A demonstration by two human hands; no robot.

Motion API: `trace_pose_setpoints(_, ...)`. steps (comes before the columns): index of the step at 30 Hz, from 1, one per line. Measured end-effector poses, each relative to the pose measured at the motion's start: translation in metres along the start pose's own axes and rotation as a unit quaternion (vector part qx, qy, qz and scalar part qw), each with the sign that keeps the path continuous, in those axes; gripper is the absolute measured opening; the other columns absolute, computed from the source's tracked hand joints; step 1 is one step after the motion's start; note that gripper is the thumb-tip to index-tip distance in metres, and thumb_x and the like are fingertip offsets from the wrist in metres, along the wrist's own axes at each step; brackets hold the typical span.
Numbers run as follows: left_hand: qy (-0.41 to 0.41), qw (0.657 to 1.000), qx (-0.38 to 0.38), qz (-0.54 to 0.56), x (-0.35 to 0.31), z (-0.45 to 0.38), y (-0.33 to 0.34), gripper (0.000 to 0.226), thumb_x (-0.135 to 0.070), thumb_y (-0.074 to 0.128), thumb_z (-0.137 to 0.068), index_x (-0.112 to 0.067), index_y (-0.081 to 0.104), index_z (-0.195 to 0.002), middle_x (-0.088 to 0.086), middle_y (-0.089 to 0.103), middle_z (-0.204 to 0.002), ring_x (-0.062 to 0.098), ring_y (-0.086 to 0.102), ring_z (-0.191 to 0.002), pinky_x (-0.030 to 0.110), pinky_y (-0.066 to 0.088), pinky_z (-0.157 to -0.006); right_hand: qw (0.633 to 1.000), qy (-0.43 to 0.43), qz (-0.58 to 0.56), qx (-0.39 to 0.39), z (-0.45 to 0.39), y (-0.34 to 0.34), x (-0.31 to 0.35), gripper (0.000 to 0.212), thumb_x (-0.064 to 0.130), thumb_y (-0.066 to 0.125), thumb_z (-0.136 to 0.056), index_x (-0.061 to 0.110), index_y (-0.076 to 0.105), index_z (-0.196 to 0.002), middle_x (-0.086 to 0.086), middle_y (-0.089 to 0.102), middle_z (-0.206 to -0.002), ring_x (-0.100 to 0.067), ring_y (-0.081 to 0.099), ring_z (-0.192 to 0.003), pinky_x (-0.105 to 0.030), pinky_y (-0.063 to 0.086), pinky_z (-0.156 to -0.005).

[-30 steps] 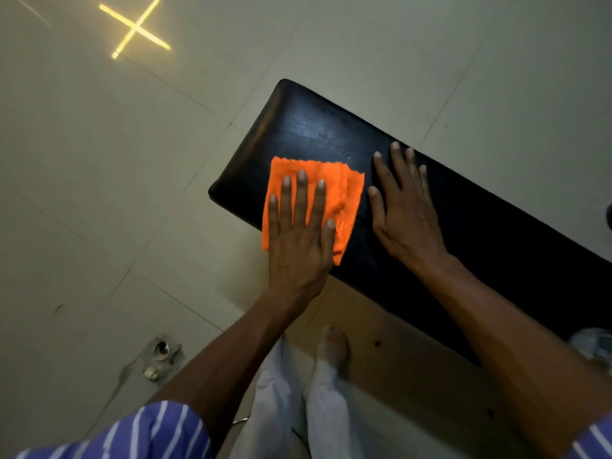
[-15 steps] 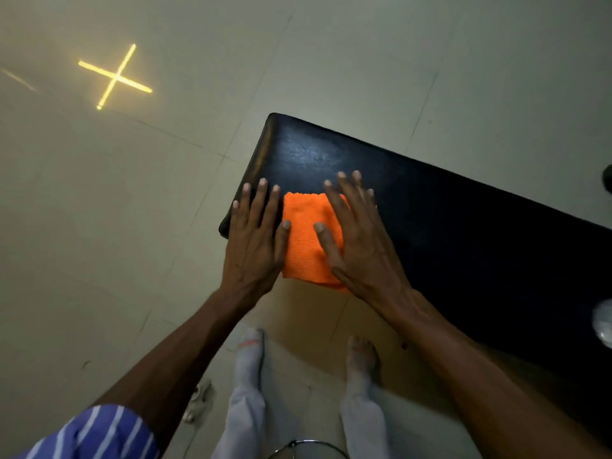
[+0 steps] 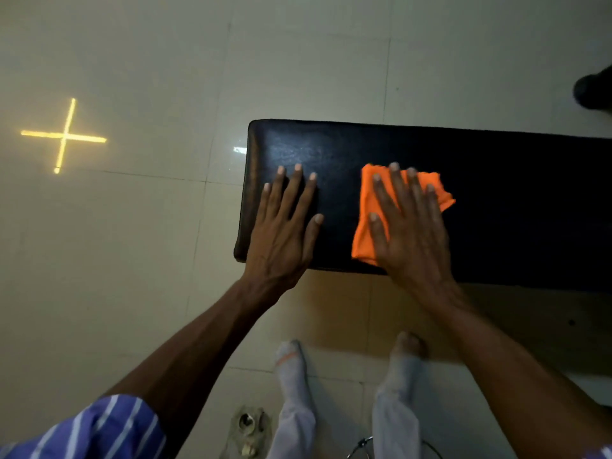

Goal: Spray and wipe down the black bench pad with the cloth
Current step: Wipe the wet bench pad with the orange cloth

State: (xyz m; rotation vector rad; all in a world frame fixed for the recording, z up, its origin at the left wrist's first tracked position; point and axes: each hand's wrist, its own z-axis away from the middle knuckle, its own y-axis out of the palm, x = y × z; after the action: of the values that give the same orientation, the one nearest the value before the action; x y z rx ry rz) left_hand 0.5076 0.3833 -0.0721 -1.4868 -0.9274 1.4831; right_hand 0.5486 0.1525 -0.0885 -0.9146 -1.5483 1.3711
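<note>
right hand (image 3: pixel 410 233) flat on orange cloth (image 3: pixel 367 223), left hand (image 3: pixel 284 233) flat on black bench pad (image 3: pixel 513 200), tiled floor (image 3: pixel 132 260)

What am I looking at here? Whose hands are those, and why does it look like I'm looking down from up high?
There's no machine here, just a person cleaning. The picture comes from a small camera worn on the person's head, so you see what they see when they look down: their own arms, hands and feet.

The long dark thing is a black bench pad, the soft top of a bench. It stands on a pale tiled floor.

The left hand lies flat on the end of the pad with its fingers straight, holding nothing.

The right hand presses flat on an orange cloth, which lies crumpled on the pad. That cloth is for wiping. No spray bottle shows in the picture.

The glowing yellow cross on the floor looks like light, but I can't tell where it comes from.
</note>
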Motion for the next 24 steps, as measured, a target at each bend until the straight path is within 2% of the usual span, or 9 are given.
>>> trace_pose_setpoints(2,0.020,1.000,0.011,-0.010,-0.006,-0.004,0.004,0.062,-0.043,0.026,-0.110,-0.016,0.015,-0.165,0.008,0.005,-0.175,0.026,-0.003,-0.162,0.049,0.004,-0.132,0.993,0.120,-0.009,-0.010,-0.010,-0.007,-0.007,0.060,0.043,0.026,-0.112,0.022,0.018,-0.167,-0.008,0.013,-0.176,-0.030,0.010,-0.163,-0.053,0.010,-0.132)
trace_pose_setpoints(4,0.039,0.999,0.020,-0.024,-0.008,-0.007,0.009,0.063,-0.043,0.027,-0.110,-0.017,0.015,-0.165,0.008,0.005,-0.175,0.027,-0.003,-0.162,0.049,0.004,-0.132,0.984,0.174,-0.017,-0.022,-0.015,-0.007,0.017,0.061,0.042,0.026,-0.111,0.020,0.017,-0.167,-0.010,0.012,-0.176,-0.032,0.009,-0.163,-0.053,0.009,-0.132)
trace_pose_setpoints(7,0.029,0.999,0.028,-0.031,-0.010,-0.007,0.011,0.062,-0.041,0.029,-0.110,-0.016,0.015,-0.165,0.008,0.005,-0.174,0.028,-0.003,-0.162,0.047,0.001,-0.132,0.996,0.088,-0.006,0.003,0.010,0.000,0.042,0.061,0.040,0.026,-0.112,0.019,0.013,-0.167,-0.012,0.008,-0.176,-0.031,0.005,-0.164,-0.051,0.011,-0.132)
trace_pose_setpoints(11,0.028,0.999,0.034,-0.028,-0.014,-0.006,0.007,0.062,-0.041,0.028,-0.110,-0.017,0.013,-0.165,0.008,0.003,-0.175,0.027,-0.005,-0.162,0.048,0.000,-0.132,0.997,-0.050,0.018,0.048,0.025,-0.014,0.000,0.060,0.040,0.025,-0.113,0.019,0.012,-0.167,-0.010,0.005,-0.176,-0.027,0.004,-0.164,-0.049,0.012,-0.133)
trace_pose_setpoints(13,0.032,0.998,0.037,-0.030,-0.018,-0.005,0.007,0.062,-0.042,0.026,-0.110,-0.018,0.012,-0.165,0.007,0.003,-0.175,0.026,-0.006,-0.162,0.050,0.002,-0.132,0.998,-0.023,0.032,0.054,0.023,-0.022,-0.031,0.060,0.039,0.027,-0.112,0.018,0.014,-0.167,-0.011,0.008,-0.176,-0.027,0.007,-0.164,-0.049,0.012,-0.133)
trace_pose_setpoints(16,0.029,0.999,0.038,-0.027,-0.026,-0.005,0.008,0.062,-0.044,0.023,-0.110,-0.020,0.010,-0.166,0.005,0.001,-0.175,0.025,-0.008,-0.162,0.051,0.002,-0.132,0.992,0.112,0.033,0.045,0.019,-0.038,-0.069,0.061,0.038,0.026,-0.112,0.014,0.016,-0.167,-0.014,0.009,-0.175,-0.031,0.009,-0.163,-0.051,0.010,-0.133)
trace_pose_setpoints(19,0.047,0.997,0.045,-0.031,-0.037,-0.004,0.013,0.062,-0.044,0.023,-0.110,-0.019,0.010,-0.166,0.005,0.001,-0.175,0.025,-0.009,-0.162,0.050,0.002,-0.132,0.981,0.194,0.015,0.023,0.020,-0.038,-0.053,0.060,0.037,0.023,-0.112,0.014,0.015,-0.167,-0.013,0.009,-0.176,-0.032,0.008,-0.163,-0.052,0.008,-0.132)
trace_pose_setpoints(21,0.060,0.997,0.048,-0.029,-0.046,-0.005,0.015,0.062,-0.044,0.025,-0.110,-0.019,0.012,-0.166,0.006,0.001,-0.175,0.025,-0.008,-0.162,0.050,0.002,-0.132,0.983,0.180,0.021,0.006,0.032,-0.029,-0.024,0.059,0.036,0.021,-0.112,0.015,0.016,-0.167,-0.012,0.010,-0.175,-0.031,0.009,-0.163,-0.048,0.009,-0.133)
trace_pose_setpoints(24,0.078,0.995,0.056,-0.022,-0.063,-0.009,0.020,0.062,-0.043,0.026,-0.110,-0.019,0.012,-0.165,0.006,0.000,-0.175,0.026,-0.008,-0.162,0.050,0.002,-0.132,0.994,0.105,0.020,0.022,0.062,-0.021,-0.012,0.058,0.038,0.022,-0.113,0.019,0.015,-0.167,-0.010,0.009,-0.176,-0.028,0.008,-0.164,-0.045,0.011,-0.133)
